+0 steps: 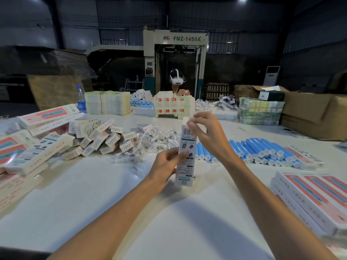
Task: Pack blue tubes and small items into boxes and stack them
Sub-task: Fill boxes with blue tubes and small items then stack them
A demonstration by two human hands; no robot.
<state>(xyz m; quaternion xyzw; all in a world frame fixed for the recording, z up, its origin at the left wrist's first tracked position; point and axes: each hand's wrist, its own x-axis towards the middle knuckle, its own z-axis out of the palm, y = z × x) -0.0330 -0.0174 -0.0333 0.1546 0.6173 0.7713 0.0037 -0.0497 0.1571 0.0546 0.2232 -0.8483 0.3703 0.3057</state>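
Note:
A long white printed box (pixel 185 156) stands upright on the white table (pixel 93 194) in front of me. My left hand (pixel 167 166) grips its lower half from the left, thumb on the printed face. My right hand (pixel 204 130) pinches the flap at the box's open top end. Blue tubes (pixel 259 151) with white caps lie in rows just right of the box. Small bagged items (pixel 157 139) lie heaped behind my left hand. Small white boxes (pixel 101 139) are piled to the left.
Finished long boxes are stacked at the near right (pixel 308 196) and at the left (pixel 37 152). A person in a white headset (pixel 177 79) sits across the table behind flat cartons (pixel 172 106). A water bottle (pixel 81 99) and brown cardboard boxes (pixel 311 117) stand at the far edges.

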